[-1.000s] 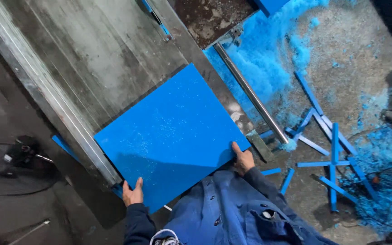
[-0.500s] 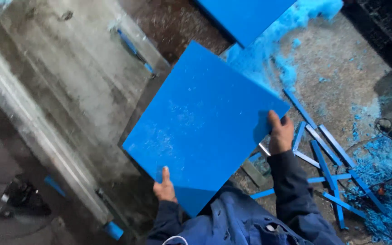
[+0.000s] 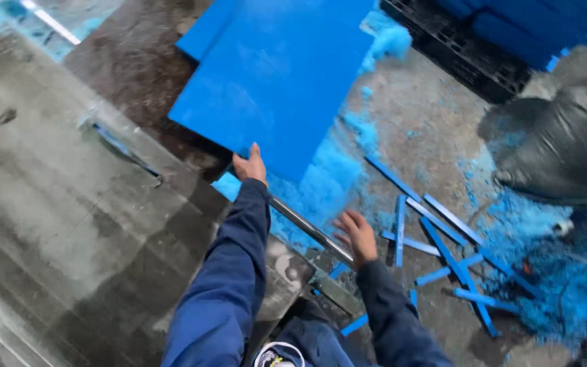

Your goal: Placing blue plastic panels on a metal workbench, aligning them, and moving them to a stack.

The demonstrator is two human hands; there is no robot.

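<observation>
Blue foam sheet gripped by left hand, right hand open, off sheet

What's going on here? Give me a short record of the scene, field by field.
Left hand: left hand grips the near edge of a blue panel, arm stretched forward
Right hand: right hand open, fingers spread, holding nothing, above the floor
Panel: large, flat, blue, lying over another blue sheet
Work surface: worn grey metal table with a metal rail at its edge
Floor: scattered blue strips and blue dust
Nearby: black bag
</observation>
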